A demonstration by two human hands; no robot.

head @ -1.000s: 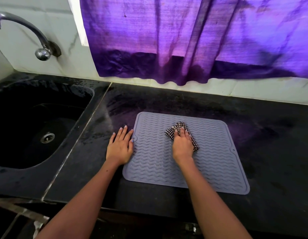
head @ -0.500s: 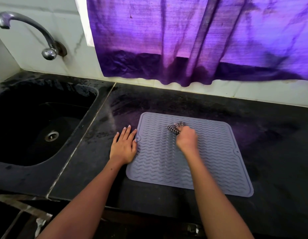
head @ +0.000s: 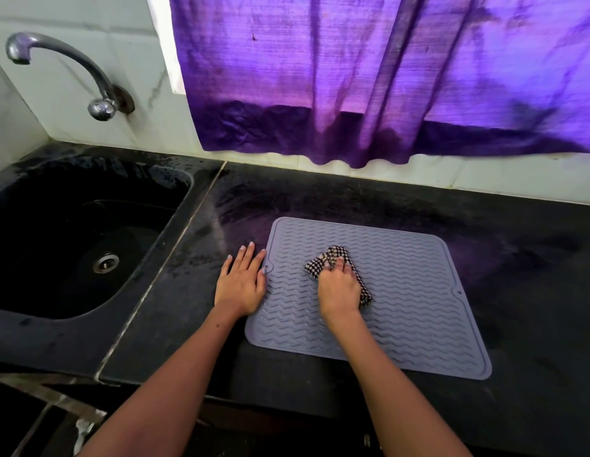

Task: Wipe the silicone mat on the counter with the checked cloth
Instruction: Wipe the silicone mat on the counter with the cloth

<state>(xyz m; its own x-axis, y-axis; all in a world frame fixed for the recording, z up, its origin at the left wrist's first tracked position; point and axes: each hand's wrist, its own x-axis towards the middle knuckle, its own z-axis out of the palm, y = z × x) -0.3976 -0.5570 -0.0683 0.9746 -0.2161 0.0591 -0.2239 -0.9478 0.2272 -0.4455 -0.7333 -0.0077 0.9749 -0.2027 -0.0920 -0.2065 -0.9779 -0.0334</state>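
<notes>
Silicone mat lies on black counter beside sink, under purple curtain.

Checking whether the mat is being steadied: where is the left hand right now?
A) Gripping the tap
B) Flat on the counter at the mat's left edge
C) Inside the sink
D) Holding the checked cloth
B: the left hand lies flat, fingers straight, on the counter against the silicone mat's left edge.

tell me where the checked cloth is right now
In the head view the checked cloth lies bunched on the left-centre of the silicone mat, under the right hand, with the sink away to its left.
</notes>
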